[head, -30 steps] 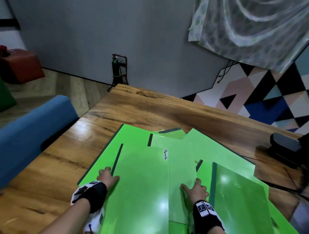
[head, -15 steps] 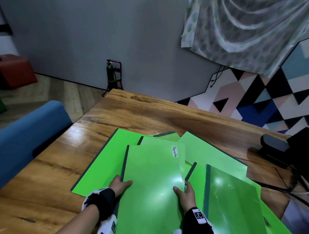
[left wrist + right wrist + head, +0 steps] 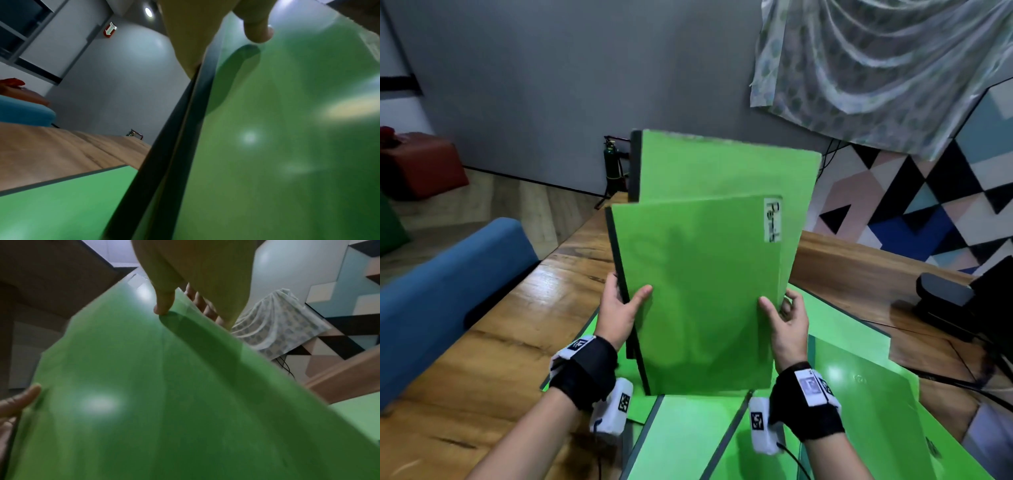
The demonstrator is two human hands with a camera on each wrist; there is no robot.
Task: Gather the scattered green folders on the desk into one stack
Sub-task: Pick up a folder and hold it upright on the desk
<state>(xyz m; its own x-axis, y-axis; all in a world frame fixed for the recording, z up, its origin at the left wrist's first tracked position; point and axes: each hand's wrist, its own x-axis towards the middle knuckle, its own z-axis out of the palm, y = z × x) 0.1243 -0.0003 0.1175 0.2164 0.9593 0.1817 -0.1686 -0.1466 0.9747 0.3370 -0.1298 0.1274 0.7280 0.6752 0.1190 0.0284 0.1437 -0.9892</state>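
Observation:
Two green folders stand upright above the desk, held between both hands. The front folder (image 3: 702, 291) carries a white label near its top right corner; the rear folder (image 3: 722, 164) rises higher behind it. My left hand (image 3: 621, 308) grips their dark spine edge (image 3: 185, 129), thumb on the front cover. My right hand (image 3: 786, 318) pinches the opposite edge, thumb (image 3: 164, 305) in front and fingers behind. More green folders (image 3: 859, 394) lie spread flat on the wooden desk (image 3: 482, 359) under and to the right of the held pair.
A blue sofa (image 3: 441, 274) runs along the desk's left side. Black devices with cables (image 3: 948, 308) sit at the desk's right edge. A green bottle in a stand (image 3: 612, 168) is on the floor beyond the far end, by the grey wall.
The two top folders, which lay flat under my hands, have been lifted and tipped upright. Both hands now grasp their side edges instead of resting on the covers.

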